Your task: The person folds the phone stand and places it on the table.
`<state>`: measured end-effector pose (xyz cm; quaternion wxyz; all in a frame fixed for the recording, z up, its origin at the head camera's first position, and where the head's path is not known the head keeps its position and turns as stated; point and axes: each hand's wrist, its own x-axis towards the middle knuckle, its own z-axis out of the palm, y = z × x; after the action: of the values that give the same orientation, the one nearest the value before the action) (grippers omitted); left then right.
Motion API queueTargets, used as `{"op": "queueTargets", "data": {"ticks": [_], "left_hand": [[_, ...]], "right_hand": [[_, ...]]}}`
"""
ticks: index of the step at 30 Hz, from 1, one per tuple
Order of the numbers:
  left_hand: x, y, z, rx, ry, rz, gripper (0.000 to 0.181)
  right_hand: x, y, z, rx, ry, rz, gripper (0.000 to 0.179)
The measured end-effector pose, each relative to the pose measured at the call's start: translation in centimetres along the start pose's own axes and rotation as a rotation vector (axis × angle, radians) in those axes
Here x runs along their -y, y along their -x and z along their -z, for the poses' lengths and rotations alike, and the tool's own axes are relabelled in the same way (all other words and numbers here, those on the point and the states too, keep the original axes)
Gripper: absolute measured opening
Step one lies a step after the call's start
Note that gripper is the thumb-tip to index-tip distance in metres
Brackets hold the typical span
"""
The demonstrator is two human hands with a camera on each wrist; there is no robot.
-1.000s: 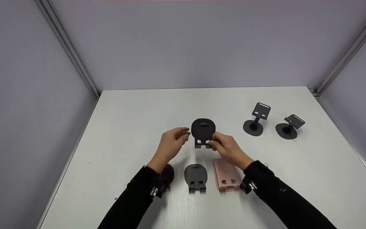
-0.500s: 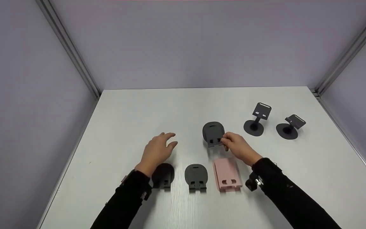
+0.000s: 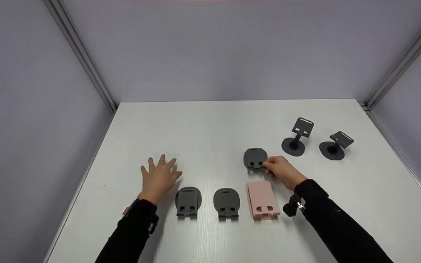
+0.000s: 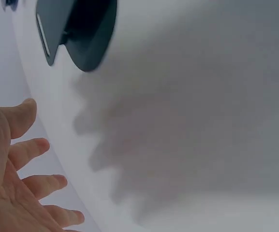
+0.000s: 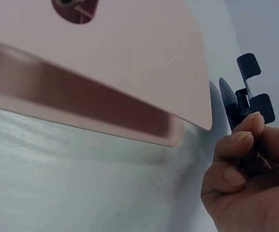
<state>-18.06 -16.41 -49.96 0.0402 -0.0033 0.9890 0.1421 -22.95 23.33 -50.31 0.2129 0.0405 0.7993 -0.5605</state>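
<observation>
My right hand (image 3: 281, 170) pinches the lower right corner of a dark grey folding phone stand (image 3: 254, 156) with a round base, close over the white table. In the right wrist view its dark hooks (image 5: 261, 107) stick out past my thumb and curled fingers (image 5: 233, 145). My left hand (image 3: 158, 179) is spread over the table at the left, holding nothing. Nearest to it is a folded dark grey phone stand (image 3: 188, 199), which the left wrist view also shows at its top. Another folded grey stand (image 3: 226, 200) and a pink stand (image 3: 262, 199) lie in the same row.
Two unfolded dark phone stands stand at the back right, one with its plate raised higher (image 3: 302, 128), the other lower (image 3: 341, 139). Grey panels (image 3: 210, 51) close in the white table (image 3: 148, 124) at the back and sides.
My right hand has brought the grey phone stand rightward and down toward the table, behind the pink one. My left hand has drawn away to the left, its fingers spreading.
</observation>
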Motion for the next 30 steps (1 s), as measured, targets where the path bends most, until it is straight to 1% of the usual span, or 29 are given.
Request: {"op": "queueTargets", "data": {"ticks": [3, 6, 9, 13, 16, 20, 23, 30], "left_hand": [[0.6, 0.1, -0.3, 0.01, -0.007, 0.031, 0.064], [1.0, 0.1, -0.5, 0.018, 0.001, 0.044, 0.067], [1.2, 0.0, -0.6, 0.048, 0.019, 0.059, 0.069], [1.7, -0.3, -0.9, 0.1, 0.021, 0.082, 0.074], [2.0, -0.3, -1.0, 0.11, 0.029, 0.086, 0.075], [2.0, -0.3, -1.1, 0.094, 0.029, 0.082, 0.075], [2.0, -0.3, -1.2, 0.085, 0.012, 0.085, 0.076], [2.0, -0.3, -1.3, 0.071, -0.033, 0.082, 0.077]], "right_hand": [[-0.3, -0.1, -0.1, -0.017, 0.029, -0.011, 0.019], [-0.6, -0.2, -0.4, -0.031, 0.051, -0.015, 0.02], [-0.6, -0.1, -0.5, -0.05, 0.051, -0.018, 0.02], [-0.5, 0.0, -0.4, -0.083, 0.099, -0.01, 0.022], [-0.6, 0.0, 0.1, -0.114, 0.143, 0.002, 0.023], [-1.0, 0.2, 1.3, -0.155, 0.158, 0.036, 0.025], [-1.5, 0.4, 2.7, -0.19, 0.149, 0.044, 0.027], [-2.7, 1.1, 6.4, -0.262, 0.072, -0.016, 0.031]]}}
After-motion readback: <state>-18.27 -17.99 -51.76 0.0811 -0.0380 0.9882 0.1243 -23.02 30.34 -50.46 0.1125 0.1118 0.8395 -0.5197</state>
